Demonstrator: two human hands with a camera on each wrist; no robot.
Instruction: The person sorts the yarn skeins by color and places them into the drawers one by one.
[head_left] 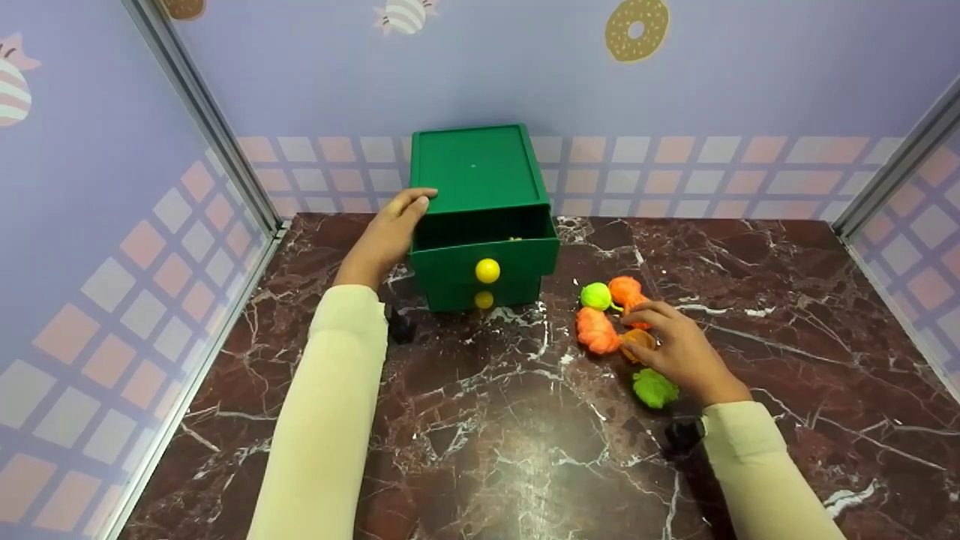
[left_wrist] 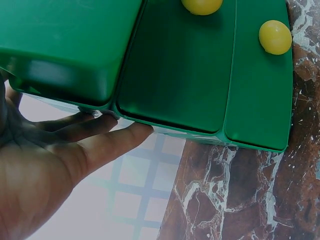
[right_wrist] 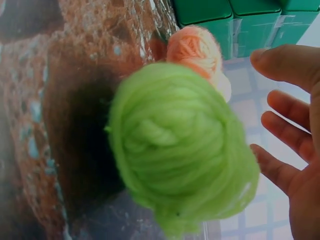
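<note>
A green drawer box stands against the back wall. Its upper drawer, with a yellow knob, is pulled out; the lower one is closed. My left hand rests at the box's upper left front edge, its straight fingers touching the side in the left wrist view. My right hand hovers with spread fingers over a darker orange yarn ball, partly hidden by them. Around it lie two bright orange yarn balls, a lime yarn ball and a green yarn ball, which looms large in the right wrist view.
Everything stands on a dark red marbled table. Lilac panels enclose it at the back, left and right. Something small and yellowish shows inside the pulled-out drawer.
</note>
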